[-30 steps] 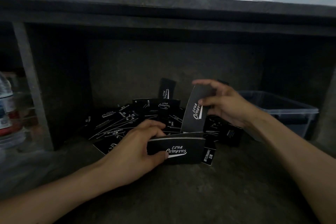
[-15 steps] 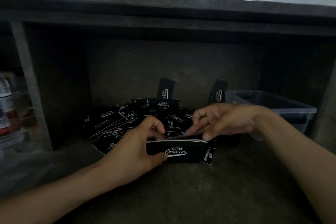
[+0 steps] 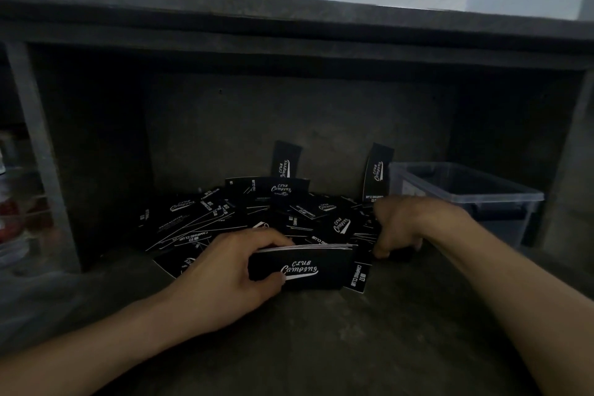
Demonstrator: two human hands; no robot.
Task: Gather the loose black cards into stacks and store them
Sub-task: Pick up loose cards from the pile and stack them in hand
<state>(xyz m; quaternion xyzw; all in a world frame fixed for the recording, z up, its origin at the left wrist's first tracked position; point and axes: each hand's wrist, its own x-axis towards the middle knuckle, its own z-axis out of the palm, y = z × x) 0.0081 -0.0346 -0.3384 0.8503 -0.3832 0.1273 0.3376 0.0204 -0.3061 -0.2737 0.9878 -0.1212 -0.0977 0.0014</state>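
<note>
A heap of loose black cards (image 3: 244,219) with white "Club Camping" lettering lies on the dark shelf floor inside a cabinet. My left hand (image 3: 231,273) grips a neat stack of cards (image 3: 308,267), held on its long edge in front of the heap. My right hand (image 3: 405,225) is curled at the heap's right end, its fingers closed on a dark card (image 3: 397,255) lying there. Two single cards (image 3: 284,162) lean upright against the back wall.
A clear plastic bin (image 3: 466,193) stands at the right, just behind my right wrist. A grey upright post (image 3: 38,151) bounds the compartment on the left, with a bottle beyond it at the frame edge. The shelf top overhangs above.
My right hand laid its card on top of the stack in my left hand, then moved right and down to the heap's right end. The left hand and stack stayed put.
</note>
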